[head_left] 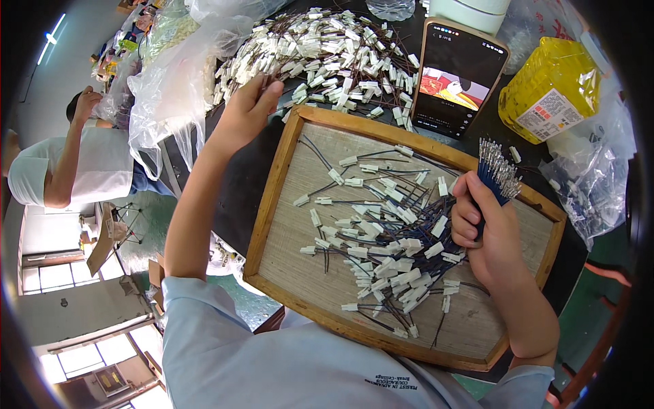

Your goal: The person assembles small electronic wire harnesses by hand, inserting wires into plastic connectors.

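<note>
Two hands apart, right hand (487, 228) gripping blue wire bundle (496, 176) over wooden tray (272, 198), left hand (246, 112) half-curled at connector pile (327, 51)

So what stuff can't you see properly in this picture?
- Head view: the left hand's fingertips are buried in the white connector pile.
- The lower part of the blue wire bundle is wrapped inside the right hand.
- The yellow bag's contents are blurred by the plastic.
- The white container is cut off by the top edge.
</note>
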The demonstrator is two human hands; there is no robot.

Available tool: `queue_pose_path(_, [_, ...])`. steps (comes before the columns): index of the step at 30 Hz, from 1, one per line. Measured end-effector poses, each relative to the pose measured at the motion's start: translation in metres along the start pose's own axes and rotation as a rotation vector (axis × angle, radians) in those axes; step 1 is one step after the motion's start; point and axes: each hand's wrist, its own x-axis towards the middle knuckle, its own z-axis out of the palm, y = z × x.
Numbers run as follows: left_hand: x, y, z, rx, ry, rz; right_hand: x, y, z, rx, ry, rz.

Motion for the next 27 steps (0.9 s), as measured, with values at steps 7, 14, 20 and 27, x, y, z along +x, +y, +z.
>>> queue_pose_path(7, [0.023, 0.020, -0.006, 0.701, -0.114, 0.309, 0.000, -0.001, -0.001, 0.006, -0.009, 0.005])
queue_pose_path(14, [0.028, 0.024, 0.007, 1.039, -0.193, 0.326, 0.001, -0.001, -0.002, -0.002, -0.006, 0.007])
queue_pose_path(20, [0.034, 0.023, 0.012, 1.175, -0.182, 0.460, 0.001, -0.002, -0.003, -0.002, -0.026, 0.010])
queue_pose_path(27, [0.026, 0.022, -0.011, 0.963, -0.162, 0.328, 0.001, -0.003, -0.004, -0.024, -0.019, 0.024])
